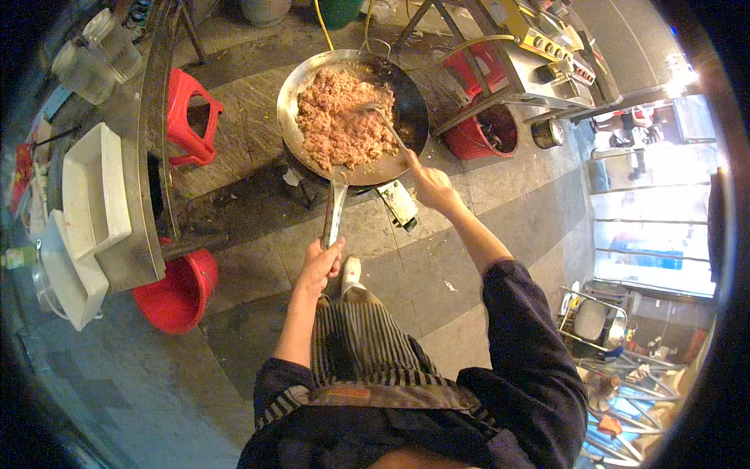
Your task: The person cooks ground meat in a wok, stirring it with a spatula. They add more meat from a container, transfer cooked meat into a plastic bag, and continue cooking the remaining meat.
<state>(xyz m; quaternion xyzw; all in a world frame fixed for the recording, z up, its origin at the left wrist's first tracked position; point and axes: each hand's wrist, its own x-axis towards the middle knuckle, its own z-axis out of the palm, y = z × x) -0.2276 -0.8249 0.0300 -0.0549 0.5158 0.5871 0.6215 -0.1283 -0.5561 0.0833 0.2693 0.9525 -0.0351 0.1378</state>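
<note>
A large metal wok (pixel 293 140) is in front of me, its long handle (pixel 336 214) pointing back towards my body. My left hand (pixel 321 264) grips the end of that handle. Crumbly, reddish-brown ground meat (pixel 345 126) covers much of the wok's inside. My right hand (pixel 432 184) is shut on a long-handled metal utensil (pixel 391 130) and stands just outside the wok's right rim. The utensil's head dips into the meat, which partly hides it, so I cannot tell a ladle from a spatula.
On the left, white plastic trays (pixel 96 193) sit on a metal table, with a red stool (pixel 190 120) and a red bucket (pixel 179 293) nearby. Another red bucket (pixel 483 135) stands right of the wok, below a metal stand (pixel 527 88). Yellow hoses (pixel 323 26) run behind the wok.
</note>
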